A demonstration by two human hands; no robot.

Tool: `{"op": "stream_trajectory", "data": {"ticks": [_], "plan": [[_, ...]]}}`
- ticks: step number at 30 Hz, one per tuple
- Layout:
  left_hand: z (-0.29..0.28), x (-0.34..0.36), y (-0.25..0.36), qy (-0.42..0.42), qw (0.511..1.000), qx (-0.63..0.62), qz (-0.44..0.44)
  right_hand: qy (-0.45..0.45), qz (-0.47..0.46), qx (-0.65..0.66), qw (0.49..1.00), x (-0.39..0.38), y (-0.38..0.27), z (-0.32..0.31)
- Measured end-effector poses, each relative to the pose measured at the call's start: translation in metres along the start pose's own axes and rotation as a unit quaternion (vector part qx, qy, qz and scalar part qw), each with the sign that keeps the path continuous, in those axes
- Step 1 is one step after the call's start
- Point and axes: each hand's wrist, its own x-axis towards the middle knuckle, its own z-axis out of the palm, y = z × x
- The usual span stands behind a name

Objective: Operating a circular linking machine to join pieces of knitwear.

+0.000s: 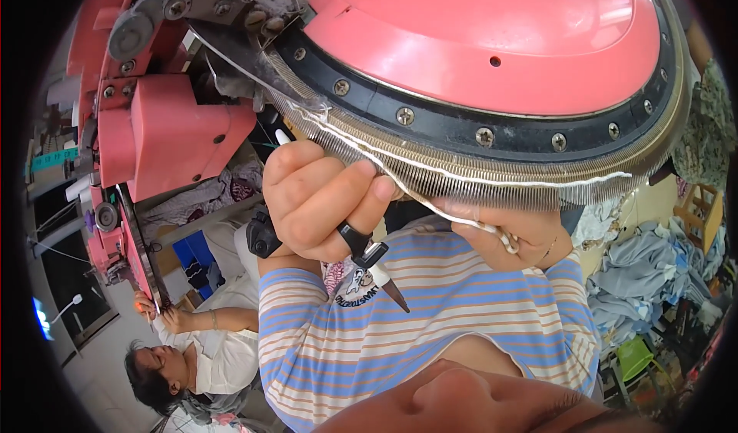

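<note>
A pink round linking machine (492,41) fills the top of the view, with a ring of fine metal points (461,185) along its lower edge. White yarn (477,173) lies along the points. A narrow white knitted strip (419,198) runs down from them to my right hand (515,237), whose curled fingers pinch its end below the ring. My left hand (323,202) is closed near the points at left, fingertips beside the strip. A slim tool with a dark tapered tip (396,296) sticks out under it; a black ring (354,239) circles one finger.
At left, a pink machine housing (184,137) and metal arm (177,6) stand close to my left hand. Beyond, another person (207,348) works at a similar machine. Heaped grey-blue fabric (646,279), a wooden crate (699,214) and a green stool (634,358) are at right.
</note>
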Motion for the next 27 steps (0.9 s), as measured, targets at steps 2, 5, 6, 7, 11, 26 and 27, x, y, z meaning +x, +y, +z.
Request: {"op": "stream_trajectory", "data": {"ticks": [2, 5, 6, 7, 11, 26, 27], "plan": [[0.0, 0.001, 0.001, -0.008, 1.0, -0.006, -0.013, -0.01, 0.006, -0.051, 0.999, 0.001, -0.002, -0.002], [-0.001, -0.002, -0.005, 0.004, 1.0, 0.015, -0.001, -0.038, 0.161, 0.088, 0.982, 0.001, 0.003, 0.005], [-0.007, -0.005, -0.004, -0.012, 0.999, 0.035, -0.02, -0.08, 0.318, 0.185, 0.926, 0.0, 0.005, 0.009], [-0.01, -0.006, -0.003, -0.02, 0.999, 0.039, -0.015, -0.08, 0.311, 0.193, 0.927, 0.002, 0.009, 0.01], [-0.004, 0.0, -0.01, -0.03, 0.999, 0.007, -0.037, -0.041, -0.068, -0.221, 0.972, 0.005, 0.016, -0.008], [-0.011, 0.0, -0.016, -0.031, 0.992, -0.101, -0.07, 0.038, -0.233, -0.396, 0.888, 0.009, 0.028, 0.012], [-0.012, -0.001, -0.016, -0.037, 0.992, -0.101, -0.063, 0.029, -0.211, -0.32, 0.923, 0.008, 0.03, 0.015]]}}
